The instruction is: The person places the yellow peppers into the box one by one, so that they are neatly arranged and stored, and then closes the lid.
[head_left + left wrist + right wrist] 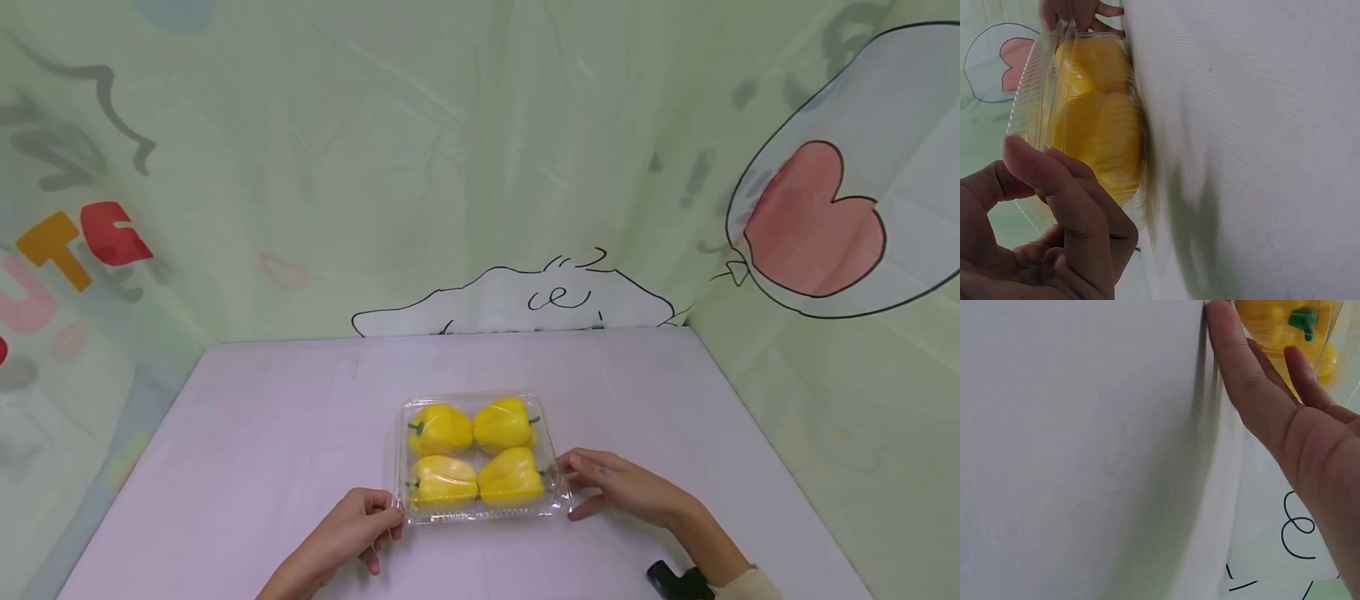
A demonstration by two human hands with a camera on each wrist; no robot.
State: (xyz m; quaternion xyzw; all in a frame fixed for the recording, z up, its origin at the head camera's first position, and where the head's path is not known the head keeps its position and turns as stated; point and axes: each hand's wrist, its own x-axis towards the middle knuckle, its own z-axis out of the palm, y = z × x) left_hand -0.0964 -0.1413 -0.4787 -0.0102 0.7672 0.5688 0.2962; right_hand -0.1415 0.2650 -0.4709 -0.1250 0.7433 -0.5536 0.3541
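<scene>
A clear plastic clamshell box (517, 513) lies closed on the table with yellow bell peppers (441, 429) inside, two by two, their green stems facing outward. At its near left corner my left hand (351, 531) pinches the rim between thumb and curled fingers; the left wrist view shows the thumb (1035, 159) against the ribbed lid edge. My right hand (622, 487) is at the box's right side, fingers extended and touching near the front right corner. In the right wrist view one fingertip (1222, 319) reaches down at the table surface beside the box.
The table has a pale lilac cover (285, 417). A black device (678, 581) is by the right wrist at the front edge. Printed light green cloth (450, 167) hangs behind and along both sides, with a balloon drawing (915, 167) on the right.
</scene>
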